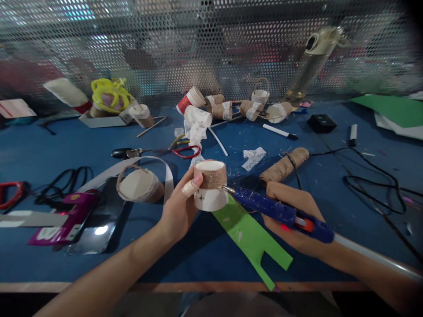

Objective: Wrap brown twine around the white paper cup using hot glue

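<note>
1. The cup (pixel 210 186) is up in the air over the blue worktop (pixel 198 259), near the middle of the view. It stands almost straight up, with a white round end on top. A band of brown string is wound around its top half. The bottom half is bare white.
2. The left hand (pixel 180 207) holds the cup from its left side. The fingers (pixel 191 188) are wrapped tight on it, with the thumb on the front.
3. The right hand (pixel 291 220) holds a blue glue gun (pixel 280 212). Its fingers are closed around the gun.
4. The gun is long and lies slanted, low on the right and higher on the left. Its metal tip points left and touches the cup's right side, right at the bottom edge of the string band. So the cup is just left of the tip.
5. Under the gun lies a strip of green paper (pixel 251 237).
6. A string roll (pixel 284 165) lies behind the right hand.
7. A second cup (pixel 140 185) with a string handle lies to the left of the left hand.
8. Red scissors (pixel 187 151) lie farther back.
</note>
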Action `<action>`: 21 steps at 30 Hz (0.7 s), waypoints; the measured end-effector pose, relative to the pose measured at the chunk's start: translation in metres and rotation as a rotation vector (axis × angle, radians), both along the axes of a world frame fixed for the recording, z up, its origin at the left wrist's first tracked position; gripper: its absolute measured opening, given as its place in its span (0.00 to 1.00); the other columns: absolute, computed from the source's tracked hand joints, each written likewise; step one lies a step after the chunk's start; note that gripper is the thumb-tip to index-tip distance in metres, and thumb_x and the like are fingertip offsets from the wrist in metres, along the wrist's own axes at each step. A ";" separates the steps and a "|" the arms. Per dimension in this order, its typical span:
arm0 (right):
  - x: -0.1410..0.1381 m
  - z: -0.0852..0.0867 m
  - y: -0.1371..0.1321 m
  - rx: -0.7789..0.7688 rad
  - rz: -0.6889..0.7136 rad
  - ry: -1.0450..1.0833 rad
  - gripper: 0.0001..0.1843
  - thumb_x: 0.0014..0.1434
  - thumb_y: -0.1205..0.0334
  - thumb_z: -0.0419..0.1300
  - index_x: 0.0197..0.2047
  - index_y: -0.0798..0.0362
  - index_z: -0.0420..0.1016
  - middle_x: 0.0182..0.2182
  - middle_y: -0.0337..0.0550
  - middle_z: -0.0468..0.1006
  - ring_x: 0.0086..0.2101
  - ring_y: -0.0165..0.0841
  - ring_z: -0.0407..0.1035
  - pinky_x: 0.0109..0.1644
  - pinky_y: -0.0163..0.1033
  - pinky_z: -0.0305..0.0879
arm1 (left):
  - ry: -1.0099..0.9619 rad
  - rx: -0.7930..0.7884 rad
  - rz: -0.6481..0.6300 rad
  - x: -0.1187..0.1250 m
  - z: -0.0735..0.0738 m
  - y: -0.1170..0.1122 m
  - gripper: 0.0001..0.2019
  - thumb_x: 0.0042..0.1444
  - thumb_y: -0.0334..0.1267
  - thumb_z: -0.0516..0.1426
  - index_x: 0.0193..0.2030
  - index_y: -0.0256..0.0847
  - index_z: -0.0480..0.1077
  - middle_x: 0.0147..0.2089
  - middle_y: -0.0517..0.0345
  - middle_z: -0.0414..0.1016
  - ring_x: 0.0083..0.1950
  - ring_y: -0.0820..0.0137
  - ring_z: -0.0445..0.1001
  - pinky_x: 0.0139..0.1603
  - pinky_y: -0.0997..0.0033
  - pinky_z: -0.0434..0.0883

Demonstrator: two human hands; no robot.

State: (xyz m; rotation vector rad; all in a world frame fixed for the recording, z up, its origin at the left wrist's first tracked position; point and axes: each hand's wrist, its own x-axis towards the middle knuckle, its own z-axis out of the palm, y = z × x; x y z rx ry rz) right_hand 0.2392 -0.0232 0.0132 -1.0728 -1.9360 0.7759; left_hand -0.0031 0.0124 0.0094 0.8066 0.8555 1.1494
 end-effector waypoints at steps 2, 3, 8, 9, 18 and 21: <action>-0.001 0.000 0.000 0.004 -0.002 0.007 0.19 0.58 0.75 0.60 0.28 0.48 0.53 0.26 0.31 0.57 0.24 0.27 0.54 0.29 0.37 0.49 | -0.001 -0.004 -0.005 0.000 -0.001 0.000 0.24 0.60 0.50 0.63 0.59 0.41 0.77 0.53 0.49 0.82 0.57 0.51 0.77 0.56 0.56 0.74; -0.001 0.000 0.000 0.004 -0.004 0.009 0.19 0.58 0.74 0.60 0.28 0.48 0.53 0.26 0.31 0.57 0.24 0.26 0.54 0.29 0.37 0.49 | 0.001 -0.007 -0.005 0.000 -0.001 0.001 0.23 0.60 0.50 0.63 0.58 0.41 0.77 0.52 0.50 0.82 0.56 0.52 0.78 0.56 0.57 0.74; -0.001 -0.004 0.001 0.013 -0.051 0.019 0.16 0.56 0.74 0.61 0.29 0.49 0.57 0.25 0.30 0.59 0.24 0.26 0.56 0.28 0.36 0.50 | -0.001 -0.029 0.006 -0.001 0.000 0.003 0.22 0.58 0.52 0.64 0.54 0.41 0.79 0.48 0.51 0.83 0.49 0.57 0.80 0.53 0.61 0.74; -0.001 -0.005 0.001 0.012 -0.055 0.018 0.16 0.55 0.74 0.61 0.29 0.49 0.57 0.25 0.30 0.60 0.24 0.26 0.57 0.28 0.36 0.51 | -0.003 -0.033 0.008 -0.001 0.000 0.003 0.22 0.58 0.51 0.64 0.54 0.41 0.79 0.48 0.52 0.83 0.49 0.58 0.80 0.52 0.62 0.74; -0.003 -0.003 -0.002 -0.025 -0.022 0.078 0.19 0.55 0.72 0.62 0.28 0.49 0.53 0.25 0.31 0.57 0.23 0.26 0.53 0.27 0.37 0.49 | -0.003 -0.029 -0.005 0.000 -0.003 0.001 0.20 0.59 0.50 0.64 0.53 0.40 0.81 0.45 0.52 0.84 0.49 0.58 0.80 0.51 0.63 0.74; -0.004 -0.003 0.000 -0.012 -0.023 0.055 0.19 0.55 0.73 0.63 0.28 0.49 0.54 0.25 0.31 0.58 0.23 0.27 0.54 0.27 0.37 0.48 | -0.014 -0.064 0.018 -0.001 -0.001 0.002 0.21 0.59 0.50 0.64 0.52 0.39 0.80 0.46 0.51 0.84 0.48 0.58 0.80 0.51 0.62 0.75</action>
